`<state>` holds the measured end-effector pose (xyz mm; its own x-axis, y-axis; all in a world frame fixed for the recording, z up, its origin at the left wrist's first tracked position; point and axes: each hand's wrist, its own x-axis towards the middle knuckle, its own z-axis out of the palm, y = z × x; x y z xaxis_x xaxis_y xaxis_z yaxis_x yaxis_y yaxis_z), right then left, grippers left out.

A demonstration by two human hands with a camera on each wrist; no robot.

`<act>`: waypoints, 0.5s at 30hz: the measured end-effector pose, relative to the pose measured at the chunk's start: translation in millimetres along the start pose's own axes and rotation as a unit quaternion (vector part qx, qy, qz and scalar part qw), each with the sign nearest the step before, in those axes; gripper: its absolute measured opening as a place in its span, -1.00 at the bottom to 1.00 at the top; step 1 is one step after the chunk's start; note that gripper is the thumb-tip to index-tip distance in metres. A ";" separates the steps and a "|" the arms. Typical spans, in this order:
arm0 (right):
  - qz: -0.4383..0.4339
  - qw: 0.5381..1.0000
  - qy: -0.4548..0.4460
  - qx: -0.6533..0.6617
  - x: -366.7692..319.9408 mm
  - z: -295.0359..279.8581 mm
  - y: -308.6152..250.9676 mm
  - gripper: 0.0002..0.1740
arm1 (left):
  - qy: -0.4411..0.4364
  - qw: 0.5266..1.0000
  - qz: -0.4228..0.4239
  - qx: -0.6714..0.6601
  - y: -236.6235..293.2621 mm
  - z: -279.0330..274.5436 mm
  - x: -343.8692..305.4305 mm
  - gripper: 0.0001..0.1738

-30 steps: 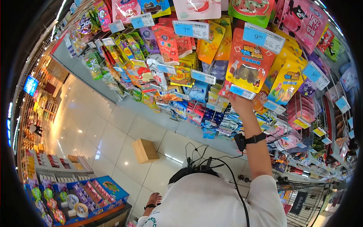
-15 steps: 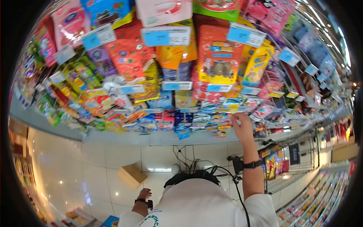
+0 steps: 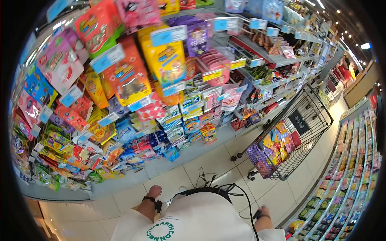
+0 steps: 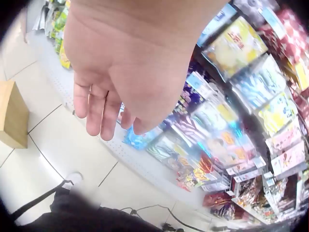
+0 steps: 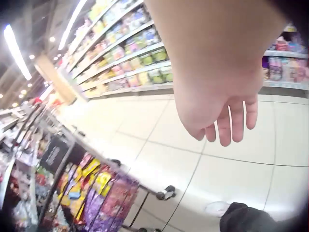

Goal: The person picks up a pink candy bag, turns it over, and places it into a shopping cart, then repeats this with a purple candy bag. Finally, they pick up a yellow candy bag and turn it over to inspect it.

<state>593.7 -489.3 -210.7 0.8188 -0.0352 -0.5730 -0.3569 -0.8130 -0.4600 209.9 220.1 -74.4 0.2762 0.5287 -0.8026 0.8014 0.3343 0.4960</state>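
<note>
My left hand (image 4: 120, 77) hangs at my side with loose, relaxed fingers and holds nothing; in the head view it is low, in front of the candy rack. The right hand (image 5: 222, 96) hangs on the other side, fingers loosely extended over the tiled floor, and it is empty too. Closest to it is a wire shopping cart (image 3: 303, 150) with several purple, yellow and red snack bags (image 3: 277, 144) inside. Ahead, a rack holds hanging candy bags, among them an orange-red pouch (image 3: 126, 74) and a yellow pouch (image 3: 163, 56) behind blue-and-white price tags.
Another shelf (image 3: 345, 168) of packaged goods runs along the right side of the aisle. A cardboard box (image 4: 13, 116) stands on the floor at the left. Dark cables (image 3: 205, 176) hang near my waist.
My right hand has come down from the candy rack to my side, empty. The head view has swung right, bringing the cart and its bags into fuller view.
</note>
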 end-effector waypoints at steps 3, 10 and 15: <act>0.260 0.954 -0.123 0.081 -69.0 -12.4 64.3 -0.70 | -0.011 0.997 0.024 0.068 46.3 38.1 -4.2 -0.72; 0.314 0.831 -0.083 0.452 -84.4 -46.5 58.3 -0.80 | -0.087 0.979 0.032 0.179 154.8 184.8 -2.0 -0.68; 0.303 0.860 0.031 0.409 -6.6 -146.8 -11.1 -0.67 | -0.154 0.958 0.204 0.134 253.1 291.5 10.5 -0.68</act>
<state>658.3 -565.3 -102.2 0.3841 -0.3605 -0.8500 -0.9029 0.0455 -0.4274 570.3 82.9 -53.9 0.7051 0.3037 -0.6408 0.6898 -0.0840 0.7191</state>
